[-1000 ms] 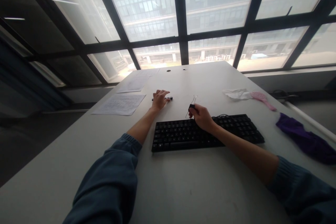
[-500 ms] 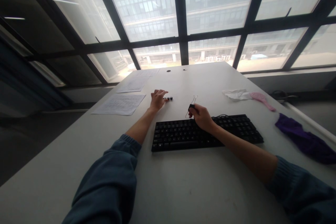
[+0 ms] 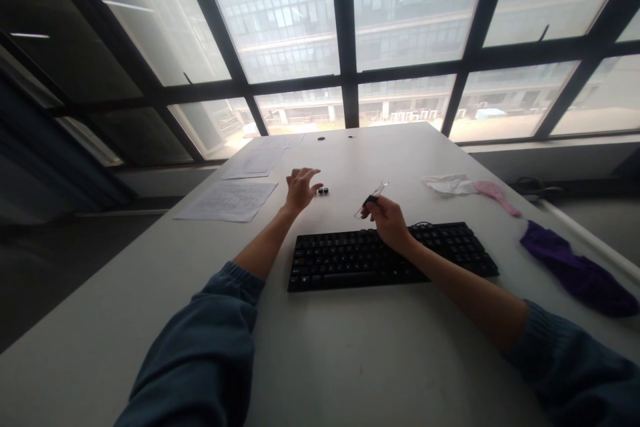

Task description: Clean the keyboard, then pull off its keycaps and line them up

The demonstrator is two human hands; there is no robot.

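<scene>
In the head view my right hand (image 3: 393, 221) grips a black binder clip (image 3: 371, 200) with its silver wire handles spread apart, one pointing up and right, the other down and left. This hand is above the back edge of a black keyboard (image 3: 345, 257), hiding some of its keys. My left hand (image 3: 300, 190) is farther forward and to the left, over the white table, thumb and forefinger apart. Close by its thumb tip lie a few small dark pieces (image 3: 323, 191) in a row, too small to name surely. I cannot tell whether the thumb touches them.
Printed paper sheets (image 3: 227, 201) lie on the left of the white table (image 3: 320, 360). To the right are a white cloth (image 3: 447, 185), a pink hairbrush-like item (image 3: 495, 196) and a purple cloth (image 3: 575, 270). Large windows stand beyond the far edge.
The binder clip in my right hand has tilted, its upper handle swinging to the right. My right hand has shifted slightly right. My left thumb now sits a little farther from the forefinger.
</scene>
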